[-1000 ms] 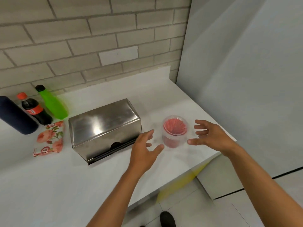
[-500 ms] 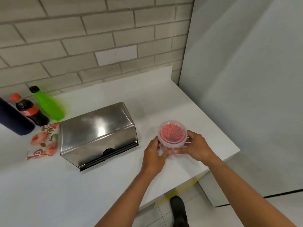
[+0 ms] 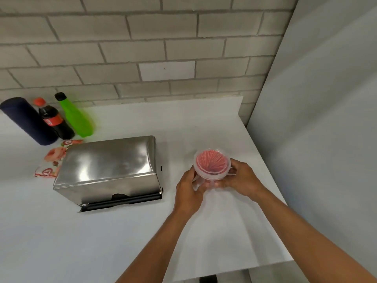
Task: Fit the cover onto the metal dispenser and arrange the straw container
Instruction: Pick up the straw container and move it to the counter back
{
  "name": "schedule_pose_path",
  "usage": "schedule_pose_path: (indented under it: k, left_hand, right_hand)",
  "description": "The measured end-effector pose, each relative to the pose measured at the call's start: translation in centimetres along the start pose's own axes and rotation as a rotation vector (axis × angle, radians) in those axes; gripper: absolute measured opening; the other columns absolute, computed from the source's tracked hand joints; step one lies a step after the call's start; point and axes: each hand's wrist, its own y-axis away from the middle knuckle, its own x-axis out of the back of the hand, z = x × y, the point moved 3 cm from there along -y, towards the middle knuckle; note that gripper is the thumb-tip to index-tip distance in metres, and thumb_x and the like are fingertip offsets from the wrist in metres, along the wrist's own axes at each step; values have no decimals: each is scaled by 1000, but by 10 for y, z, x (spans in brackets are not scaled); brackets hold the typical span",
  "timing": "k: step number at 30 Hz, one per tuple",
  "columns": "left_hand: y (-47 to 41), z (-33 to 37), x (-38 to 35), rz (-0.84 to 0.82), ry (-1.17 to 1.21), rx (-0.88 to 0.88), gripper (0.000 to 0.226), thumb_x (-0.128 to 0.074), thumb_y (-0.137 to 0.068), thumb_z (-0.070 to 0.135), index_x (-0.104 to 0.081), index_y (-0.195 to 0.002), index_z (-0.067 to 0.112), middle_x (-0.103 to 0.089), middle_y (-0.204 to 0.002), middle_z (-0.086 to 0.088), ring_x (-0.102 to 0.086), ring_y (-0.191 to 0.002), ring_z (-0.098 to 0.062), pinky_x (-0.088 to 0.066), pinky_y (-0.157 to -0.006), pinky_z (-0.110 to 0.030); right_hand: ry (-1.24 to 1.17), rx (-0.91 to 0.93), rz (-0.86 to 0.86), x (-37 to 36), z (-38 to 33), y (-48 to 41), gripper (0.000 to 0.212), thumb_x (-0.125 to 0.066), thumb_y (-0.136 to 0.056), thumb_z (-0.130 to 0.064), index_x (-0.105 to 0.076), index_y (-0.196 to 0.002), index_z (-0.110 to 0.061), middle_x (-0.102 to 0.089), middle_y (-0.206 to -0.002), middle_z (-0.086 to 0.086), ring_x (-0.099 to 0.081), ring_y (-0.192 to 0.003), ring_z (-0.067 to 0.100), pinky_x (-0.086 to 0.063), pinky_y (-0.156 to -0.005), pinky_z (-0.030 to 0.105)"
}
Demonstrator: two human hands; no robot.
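Now both hands, left and right, clamp fingers around straw container, right of metal dispenser on counter.

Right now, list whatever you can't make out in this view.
- Straw container: its lower wall and base are covered by the left hand and right hand; whether it touches the counter cannot be told.
- Metal dispenser: its inside is hidden by its cover.
- Floral packet: partly behind the dispenser.
- Cola bottle: label print too small to read.
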Motion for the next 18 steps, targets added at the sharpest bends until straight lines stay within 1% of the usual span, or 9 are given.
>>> schedule_pose_path:
  k: [2, 5, 7, 10, 11, 14, 15, 16, 18]
  left_hand:
    - [-15, -1, -6, 28, 35, 23, 64, -80, -85, 0, -58, -138, 27, -64, -120, 20, -63, -111, 4, -54, -87, -14]
    - [-37, -3, -12, 52, 60, 47, 63, -78, -86, -1, -57, -141, 22, -64, -127, 11, -62, -116, -3, -55, -91, -19]
    - [-52, -2, -14, 65, 47, 41, 63, -76, -88, -2, -55, -144, 19, -63, -130, 8, -61, -119, -5, -54, -93, -19]
    - [-76, 1, -16, 82, 32, 61, 62, -71, -89, -7, -54, -143, 17, -63, -131, 4, -62, -118, -9, -54, -94, -21]
    - [-84, 1, -16, 90, 43, 78, 60, -68, -89, -11, -55, -141, 18, -63, -131, 2, -63, -114, -6, -54, -90, -19]
    - [-104, 1, -19, 116, 98, 141, 62, -59, -89, -20, -56, -134, 22, -62, -124, 4, -64, -96, 13, -48, -71, -4]
    - [-111, 1, -18, 127, 89, 149, 61, -58, -90, -19, -56, -135, 21, -62, -122, 6, -64, -95, 11, -48, -70, -3]
    - [-117, 1, -18, 141, 80, 149, 58, -59, -91, -17, -55, -137, 19, -62, -122, 6, -65, -98, 4, -49, -72, -5]
    - [-130, 2, -16, 155, 40, 113, 53, -61, -93, -10, -54, -139, 14, -65, -125, 3, -65, -105, -7, -53, -82, -14]
  right_hand:
    - [-2, 16, -23, 5, -1, -19, 98, -97, -32, -61, -69, -121, -35, -76, -109, -18, -71, -102, 3, -58, -84, 23]
    - [1, 35, -49, 12, -5, -46, 96, -99, -32, -60, -70, -120, -36, -76, -108, -21, -71, -99, -1, -58, -82, 21]
    - [4, 41, -57, 15, -8, -64, 94, -99, -33, -58, -70, -120, -36, -76, -107, -22, -70, -97, -4, -56, -81, 19]
    - [32, 47, -56, 18, -11, -90, 88, -102, -42, -46, -69, -123, -33, -76, -108, -17, -70, -97, -2, -56, -83, 21]
    - [43, 50, -55, 18, -12, -99, 87, -102, -45, -43, -69, -124, -32, -76, -108, -16, -70, -98, -1, -56, -84, 22]
    - [70, 57, -50, 19, -17, -123, 83, -102, -47, -38, -70, -123, -30, -77, -107, -13, -70, -99, 1, -57, -83, 23]
    - [73, 54, -48, 19, -18, -132, 81, -101, -48, -34, -70, -123, -30, -77, -107, -13, -71, -99, 3, -59, -85, 26]
    - [74, 51, -47, 19, -18, -140, 79, -101, -50, -29, -70, -123, -29, -77, -107, -12, -71, -100, 5, -60, -87, 29]
    - [80, 53, -47, 20, -19, -155, 77, -100, -52, -24, -70, -122, -28, -76, -108, -11, -71, -102, 8, -60, -90, 34]
